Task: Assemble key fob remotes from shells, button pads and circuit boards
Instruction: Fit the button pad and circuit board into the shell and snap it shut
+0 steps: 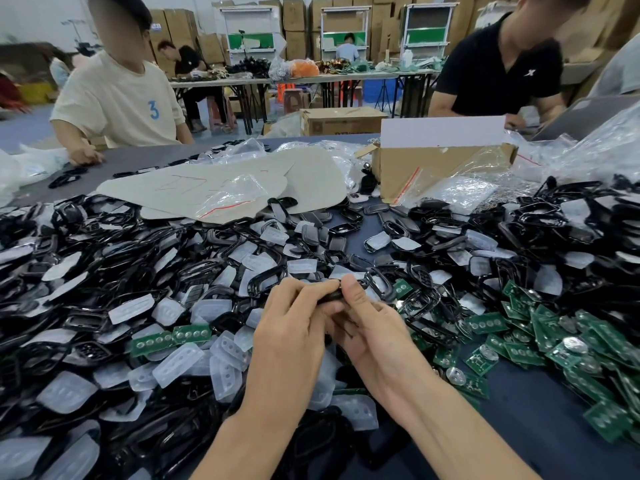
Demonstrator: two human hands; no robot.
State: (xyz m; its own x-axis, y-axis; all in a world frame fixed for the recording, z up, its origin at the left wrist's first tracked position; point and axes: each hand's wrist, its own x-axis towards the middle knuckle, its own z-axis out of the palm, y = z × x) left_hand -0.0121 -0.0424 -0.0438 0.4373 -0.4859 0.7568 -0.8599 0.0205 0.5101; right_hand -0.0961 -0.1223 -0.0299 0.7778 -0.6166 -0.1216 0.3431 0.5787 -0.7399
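My left hand (pixel 292 323) and my right hand (pixel 372 327) meet at the middle of the table, and both pinch one black key fob shell (pixel 330 296) between fingertips and thumbs. Most of the shell is hidden by my fingers. Heaps of black shells (pixel 114 271) lie all around. Translucent button pads (pixel 178 363) are scattered among them at the left and in front. Green circuit boards (pixel 540 344) are piled at the right, and two more green boards (pixel 171 337) lie left of my hands.
An open cardboard box (pixel 446 168) and clear plastic bags (pixel 568 161) stand at the back right. Grey card sheets (pixel 221 181) lie at the back centre. Two people sit across the table, one at the far left (pixel 117 95), one at the far right (pixel 502 64).
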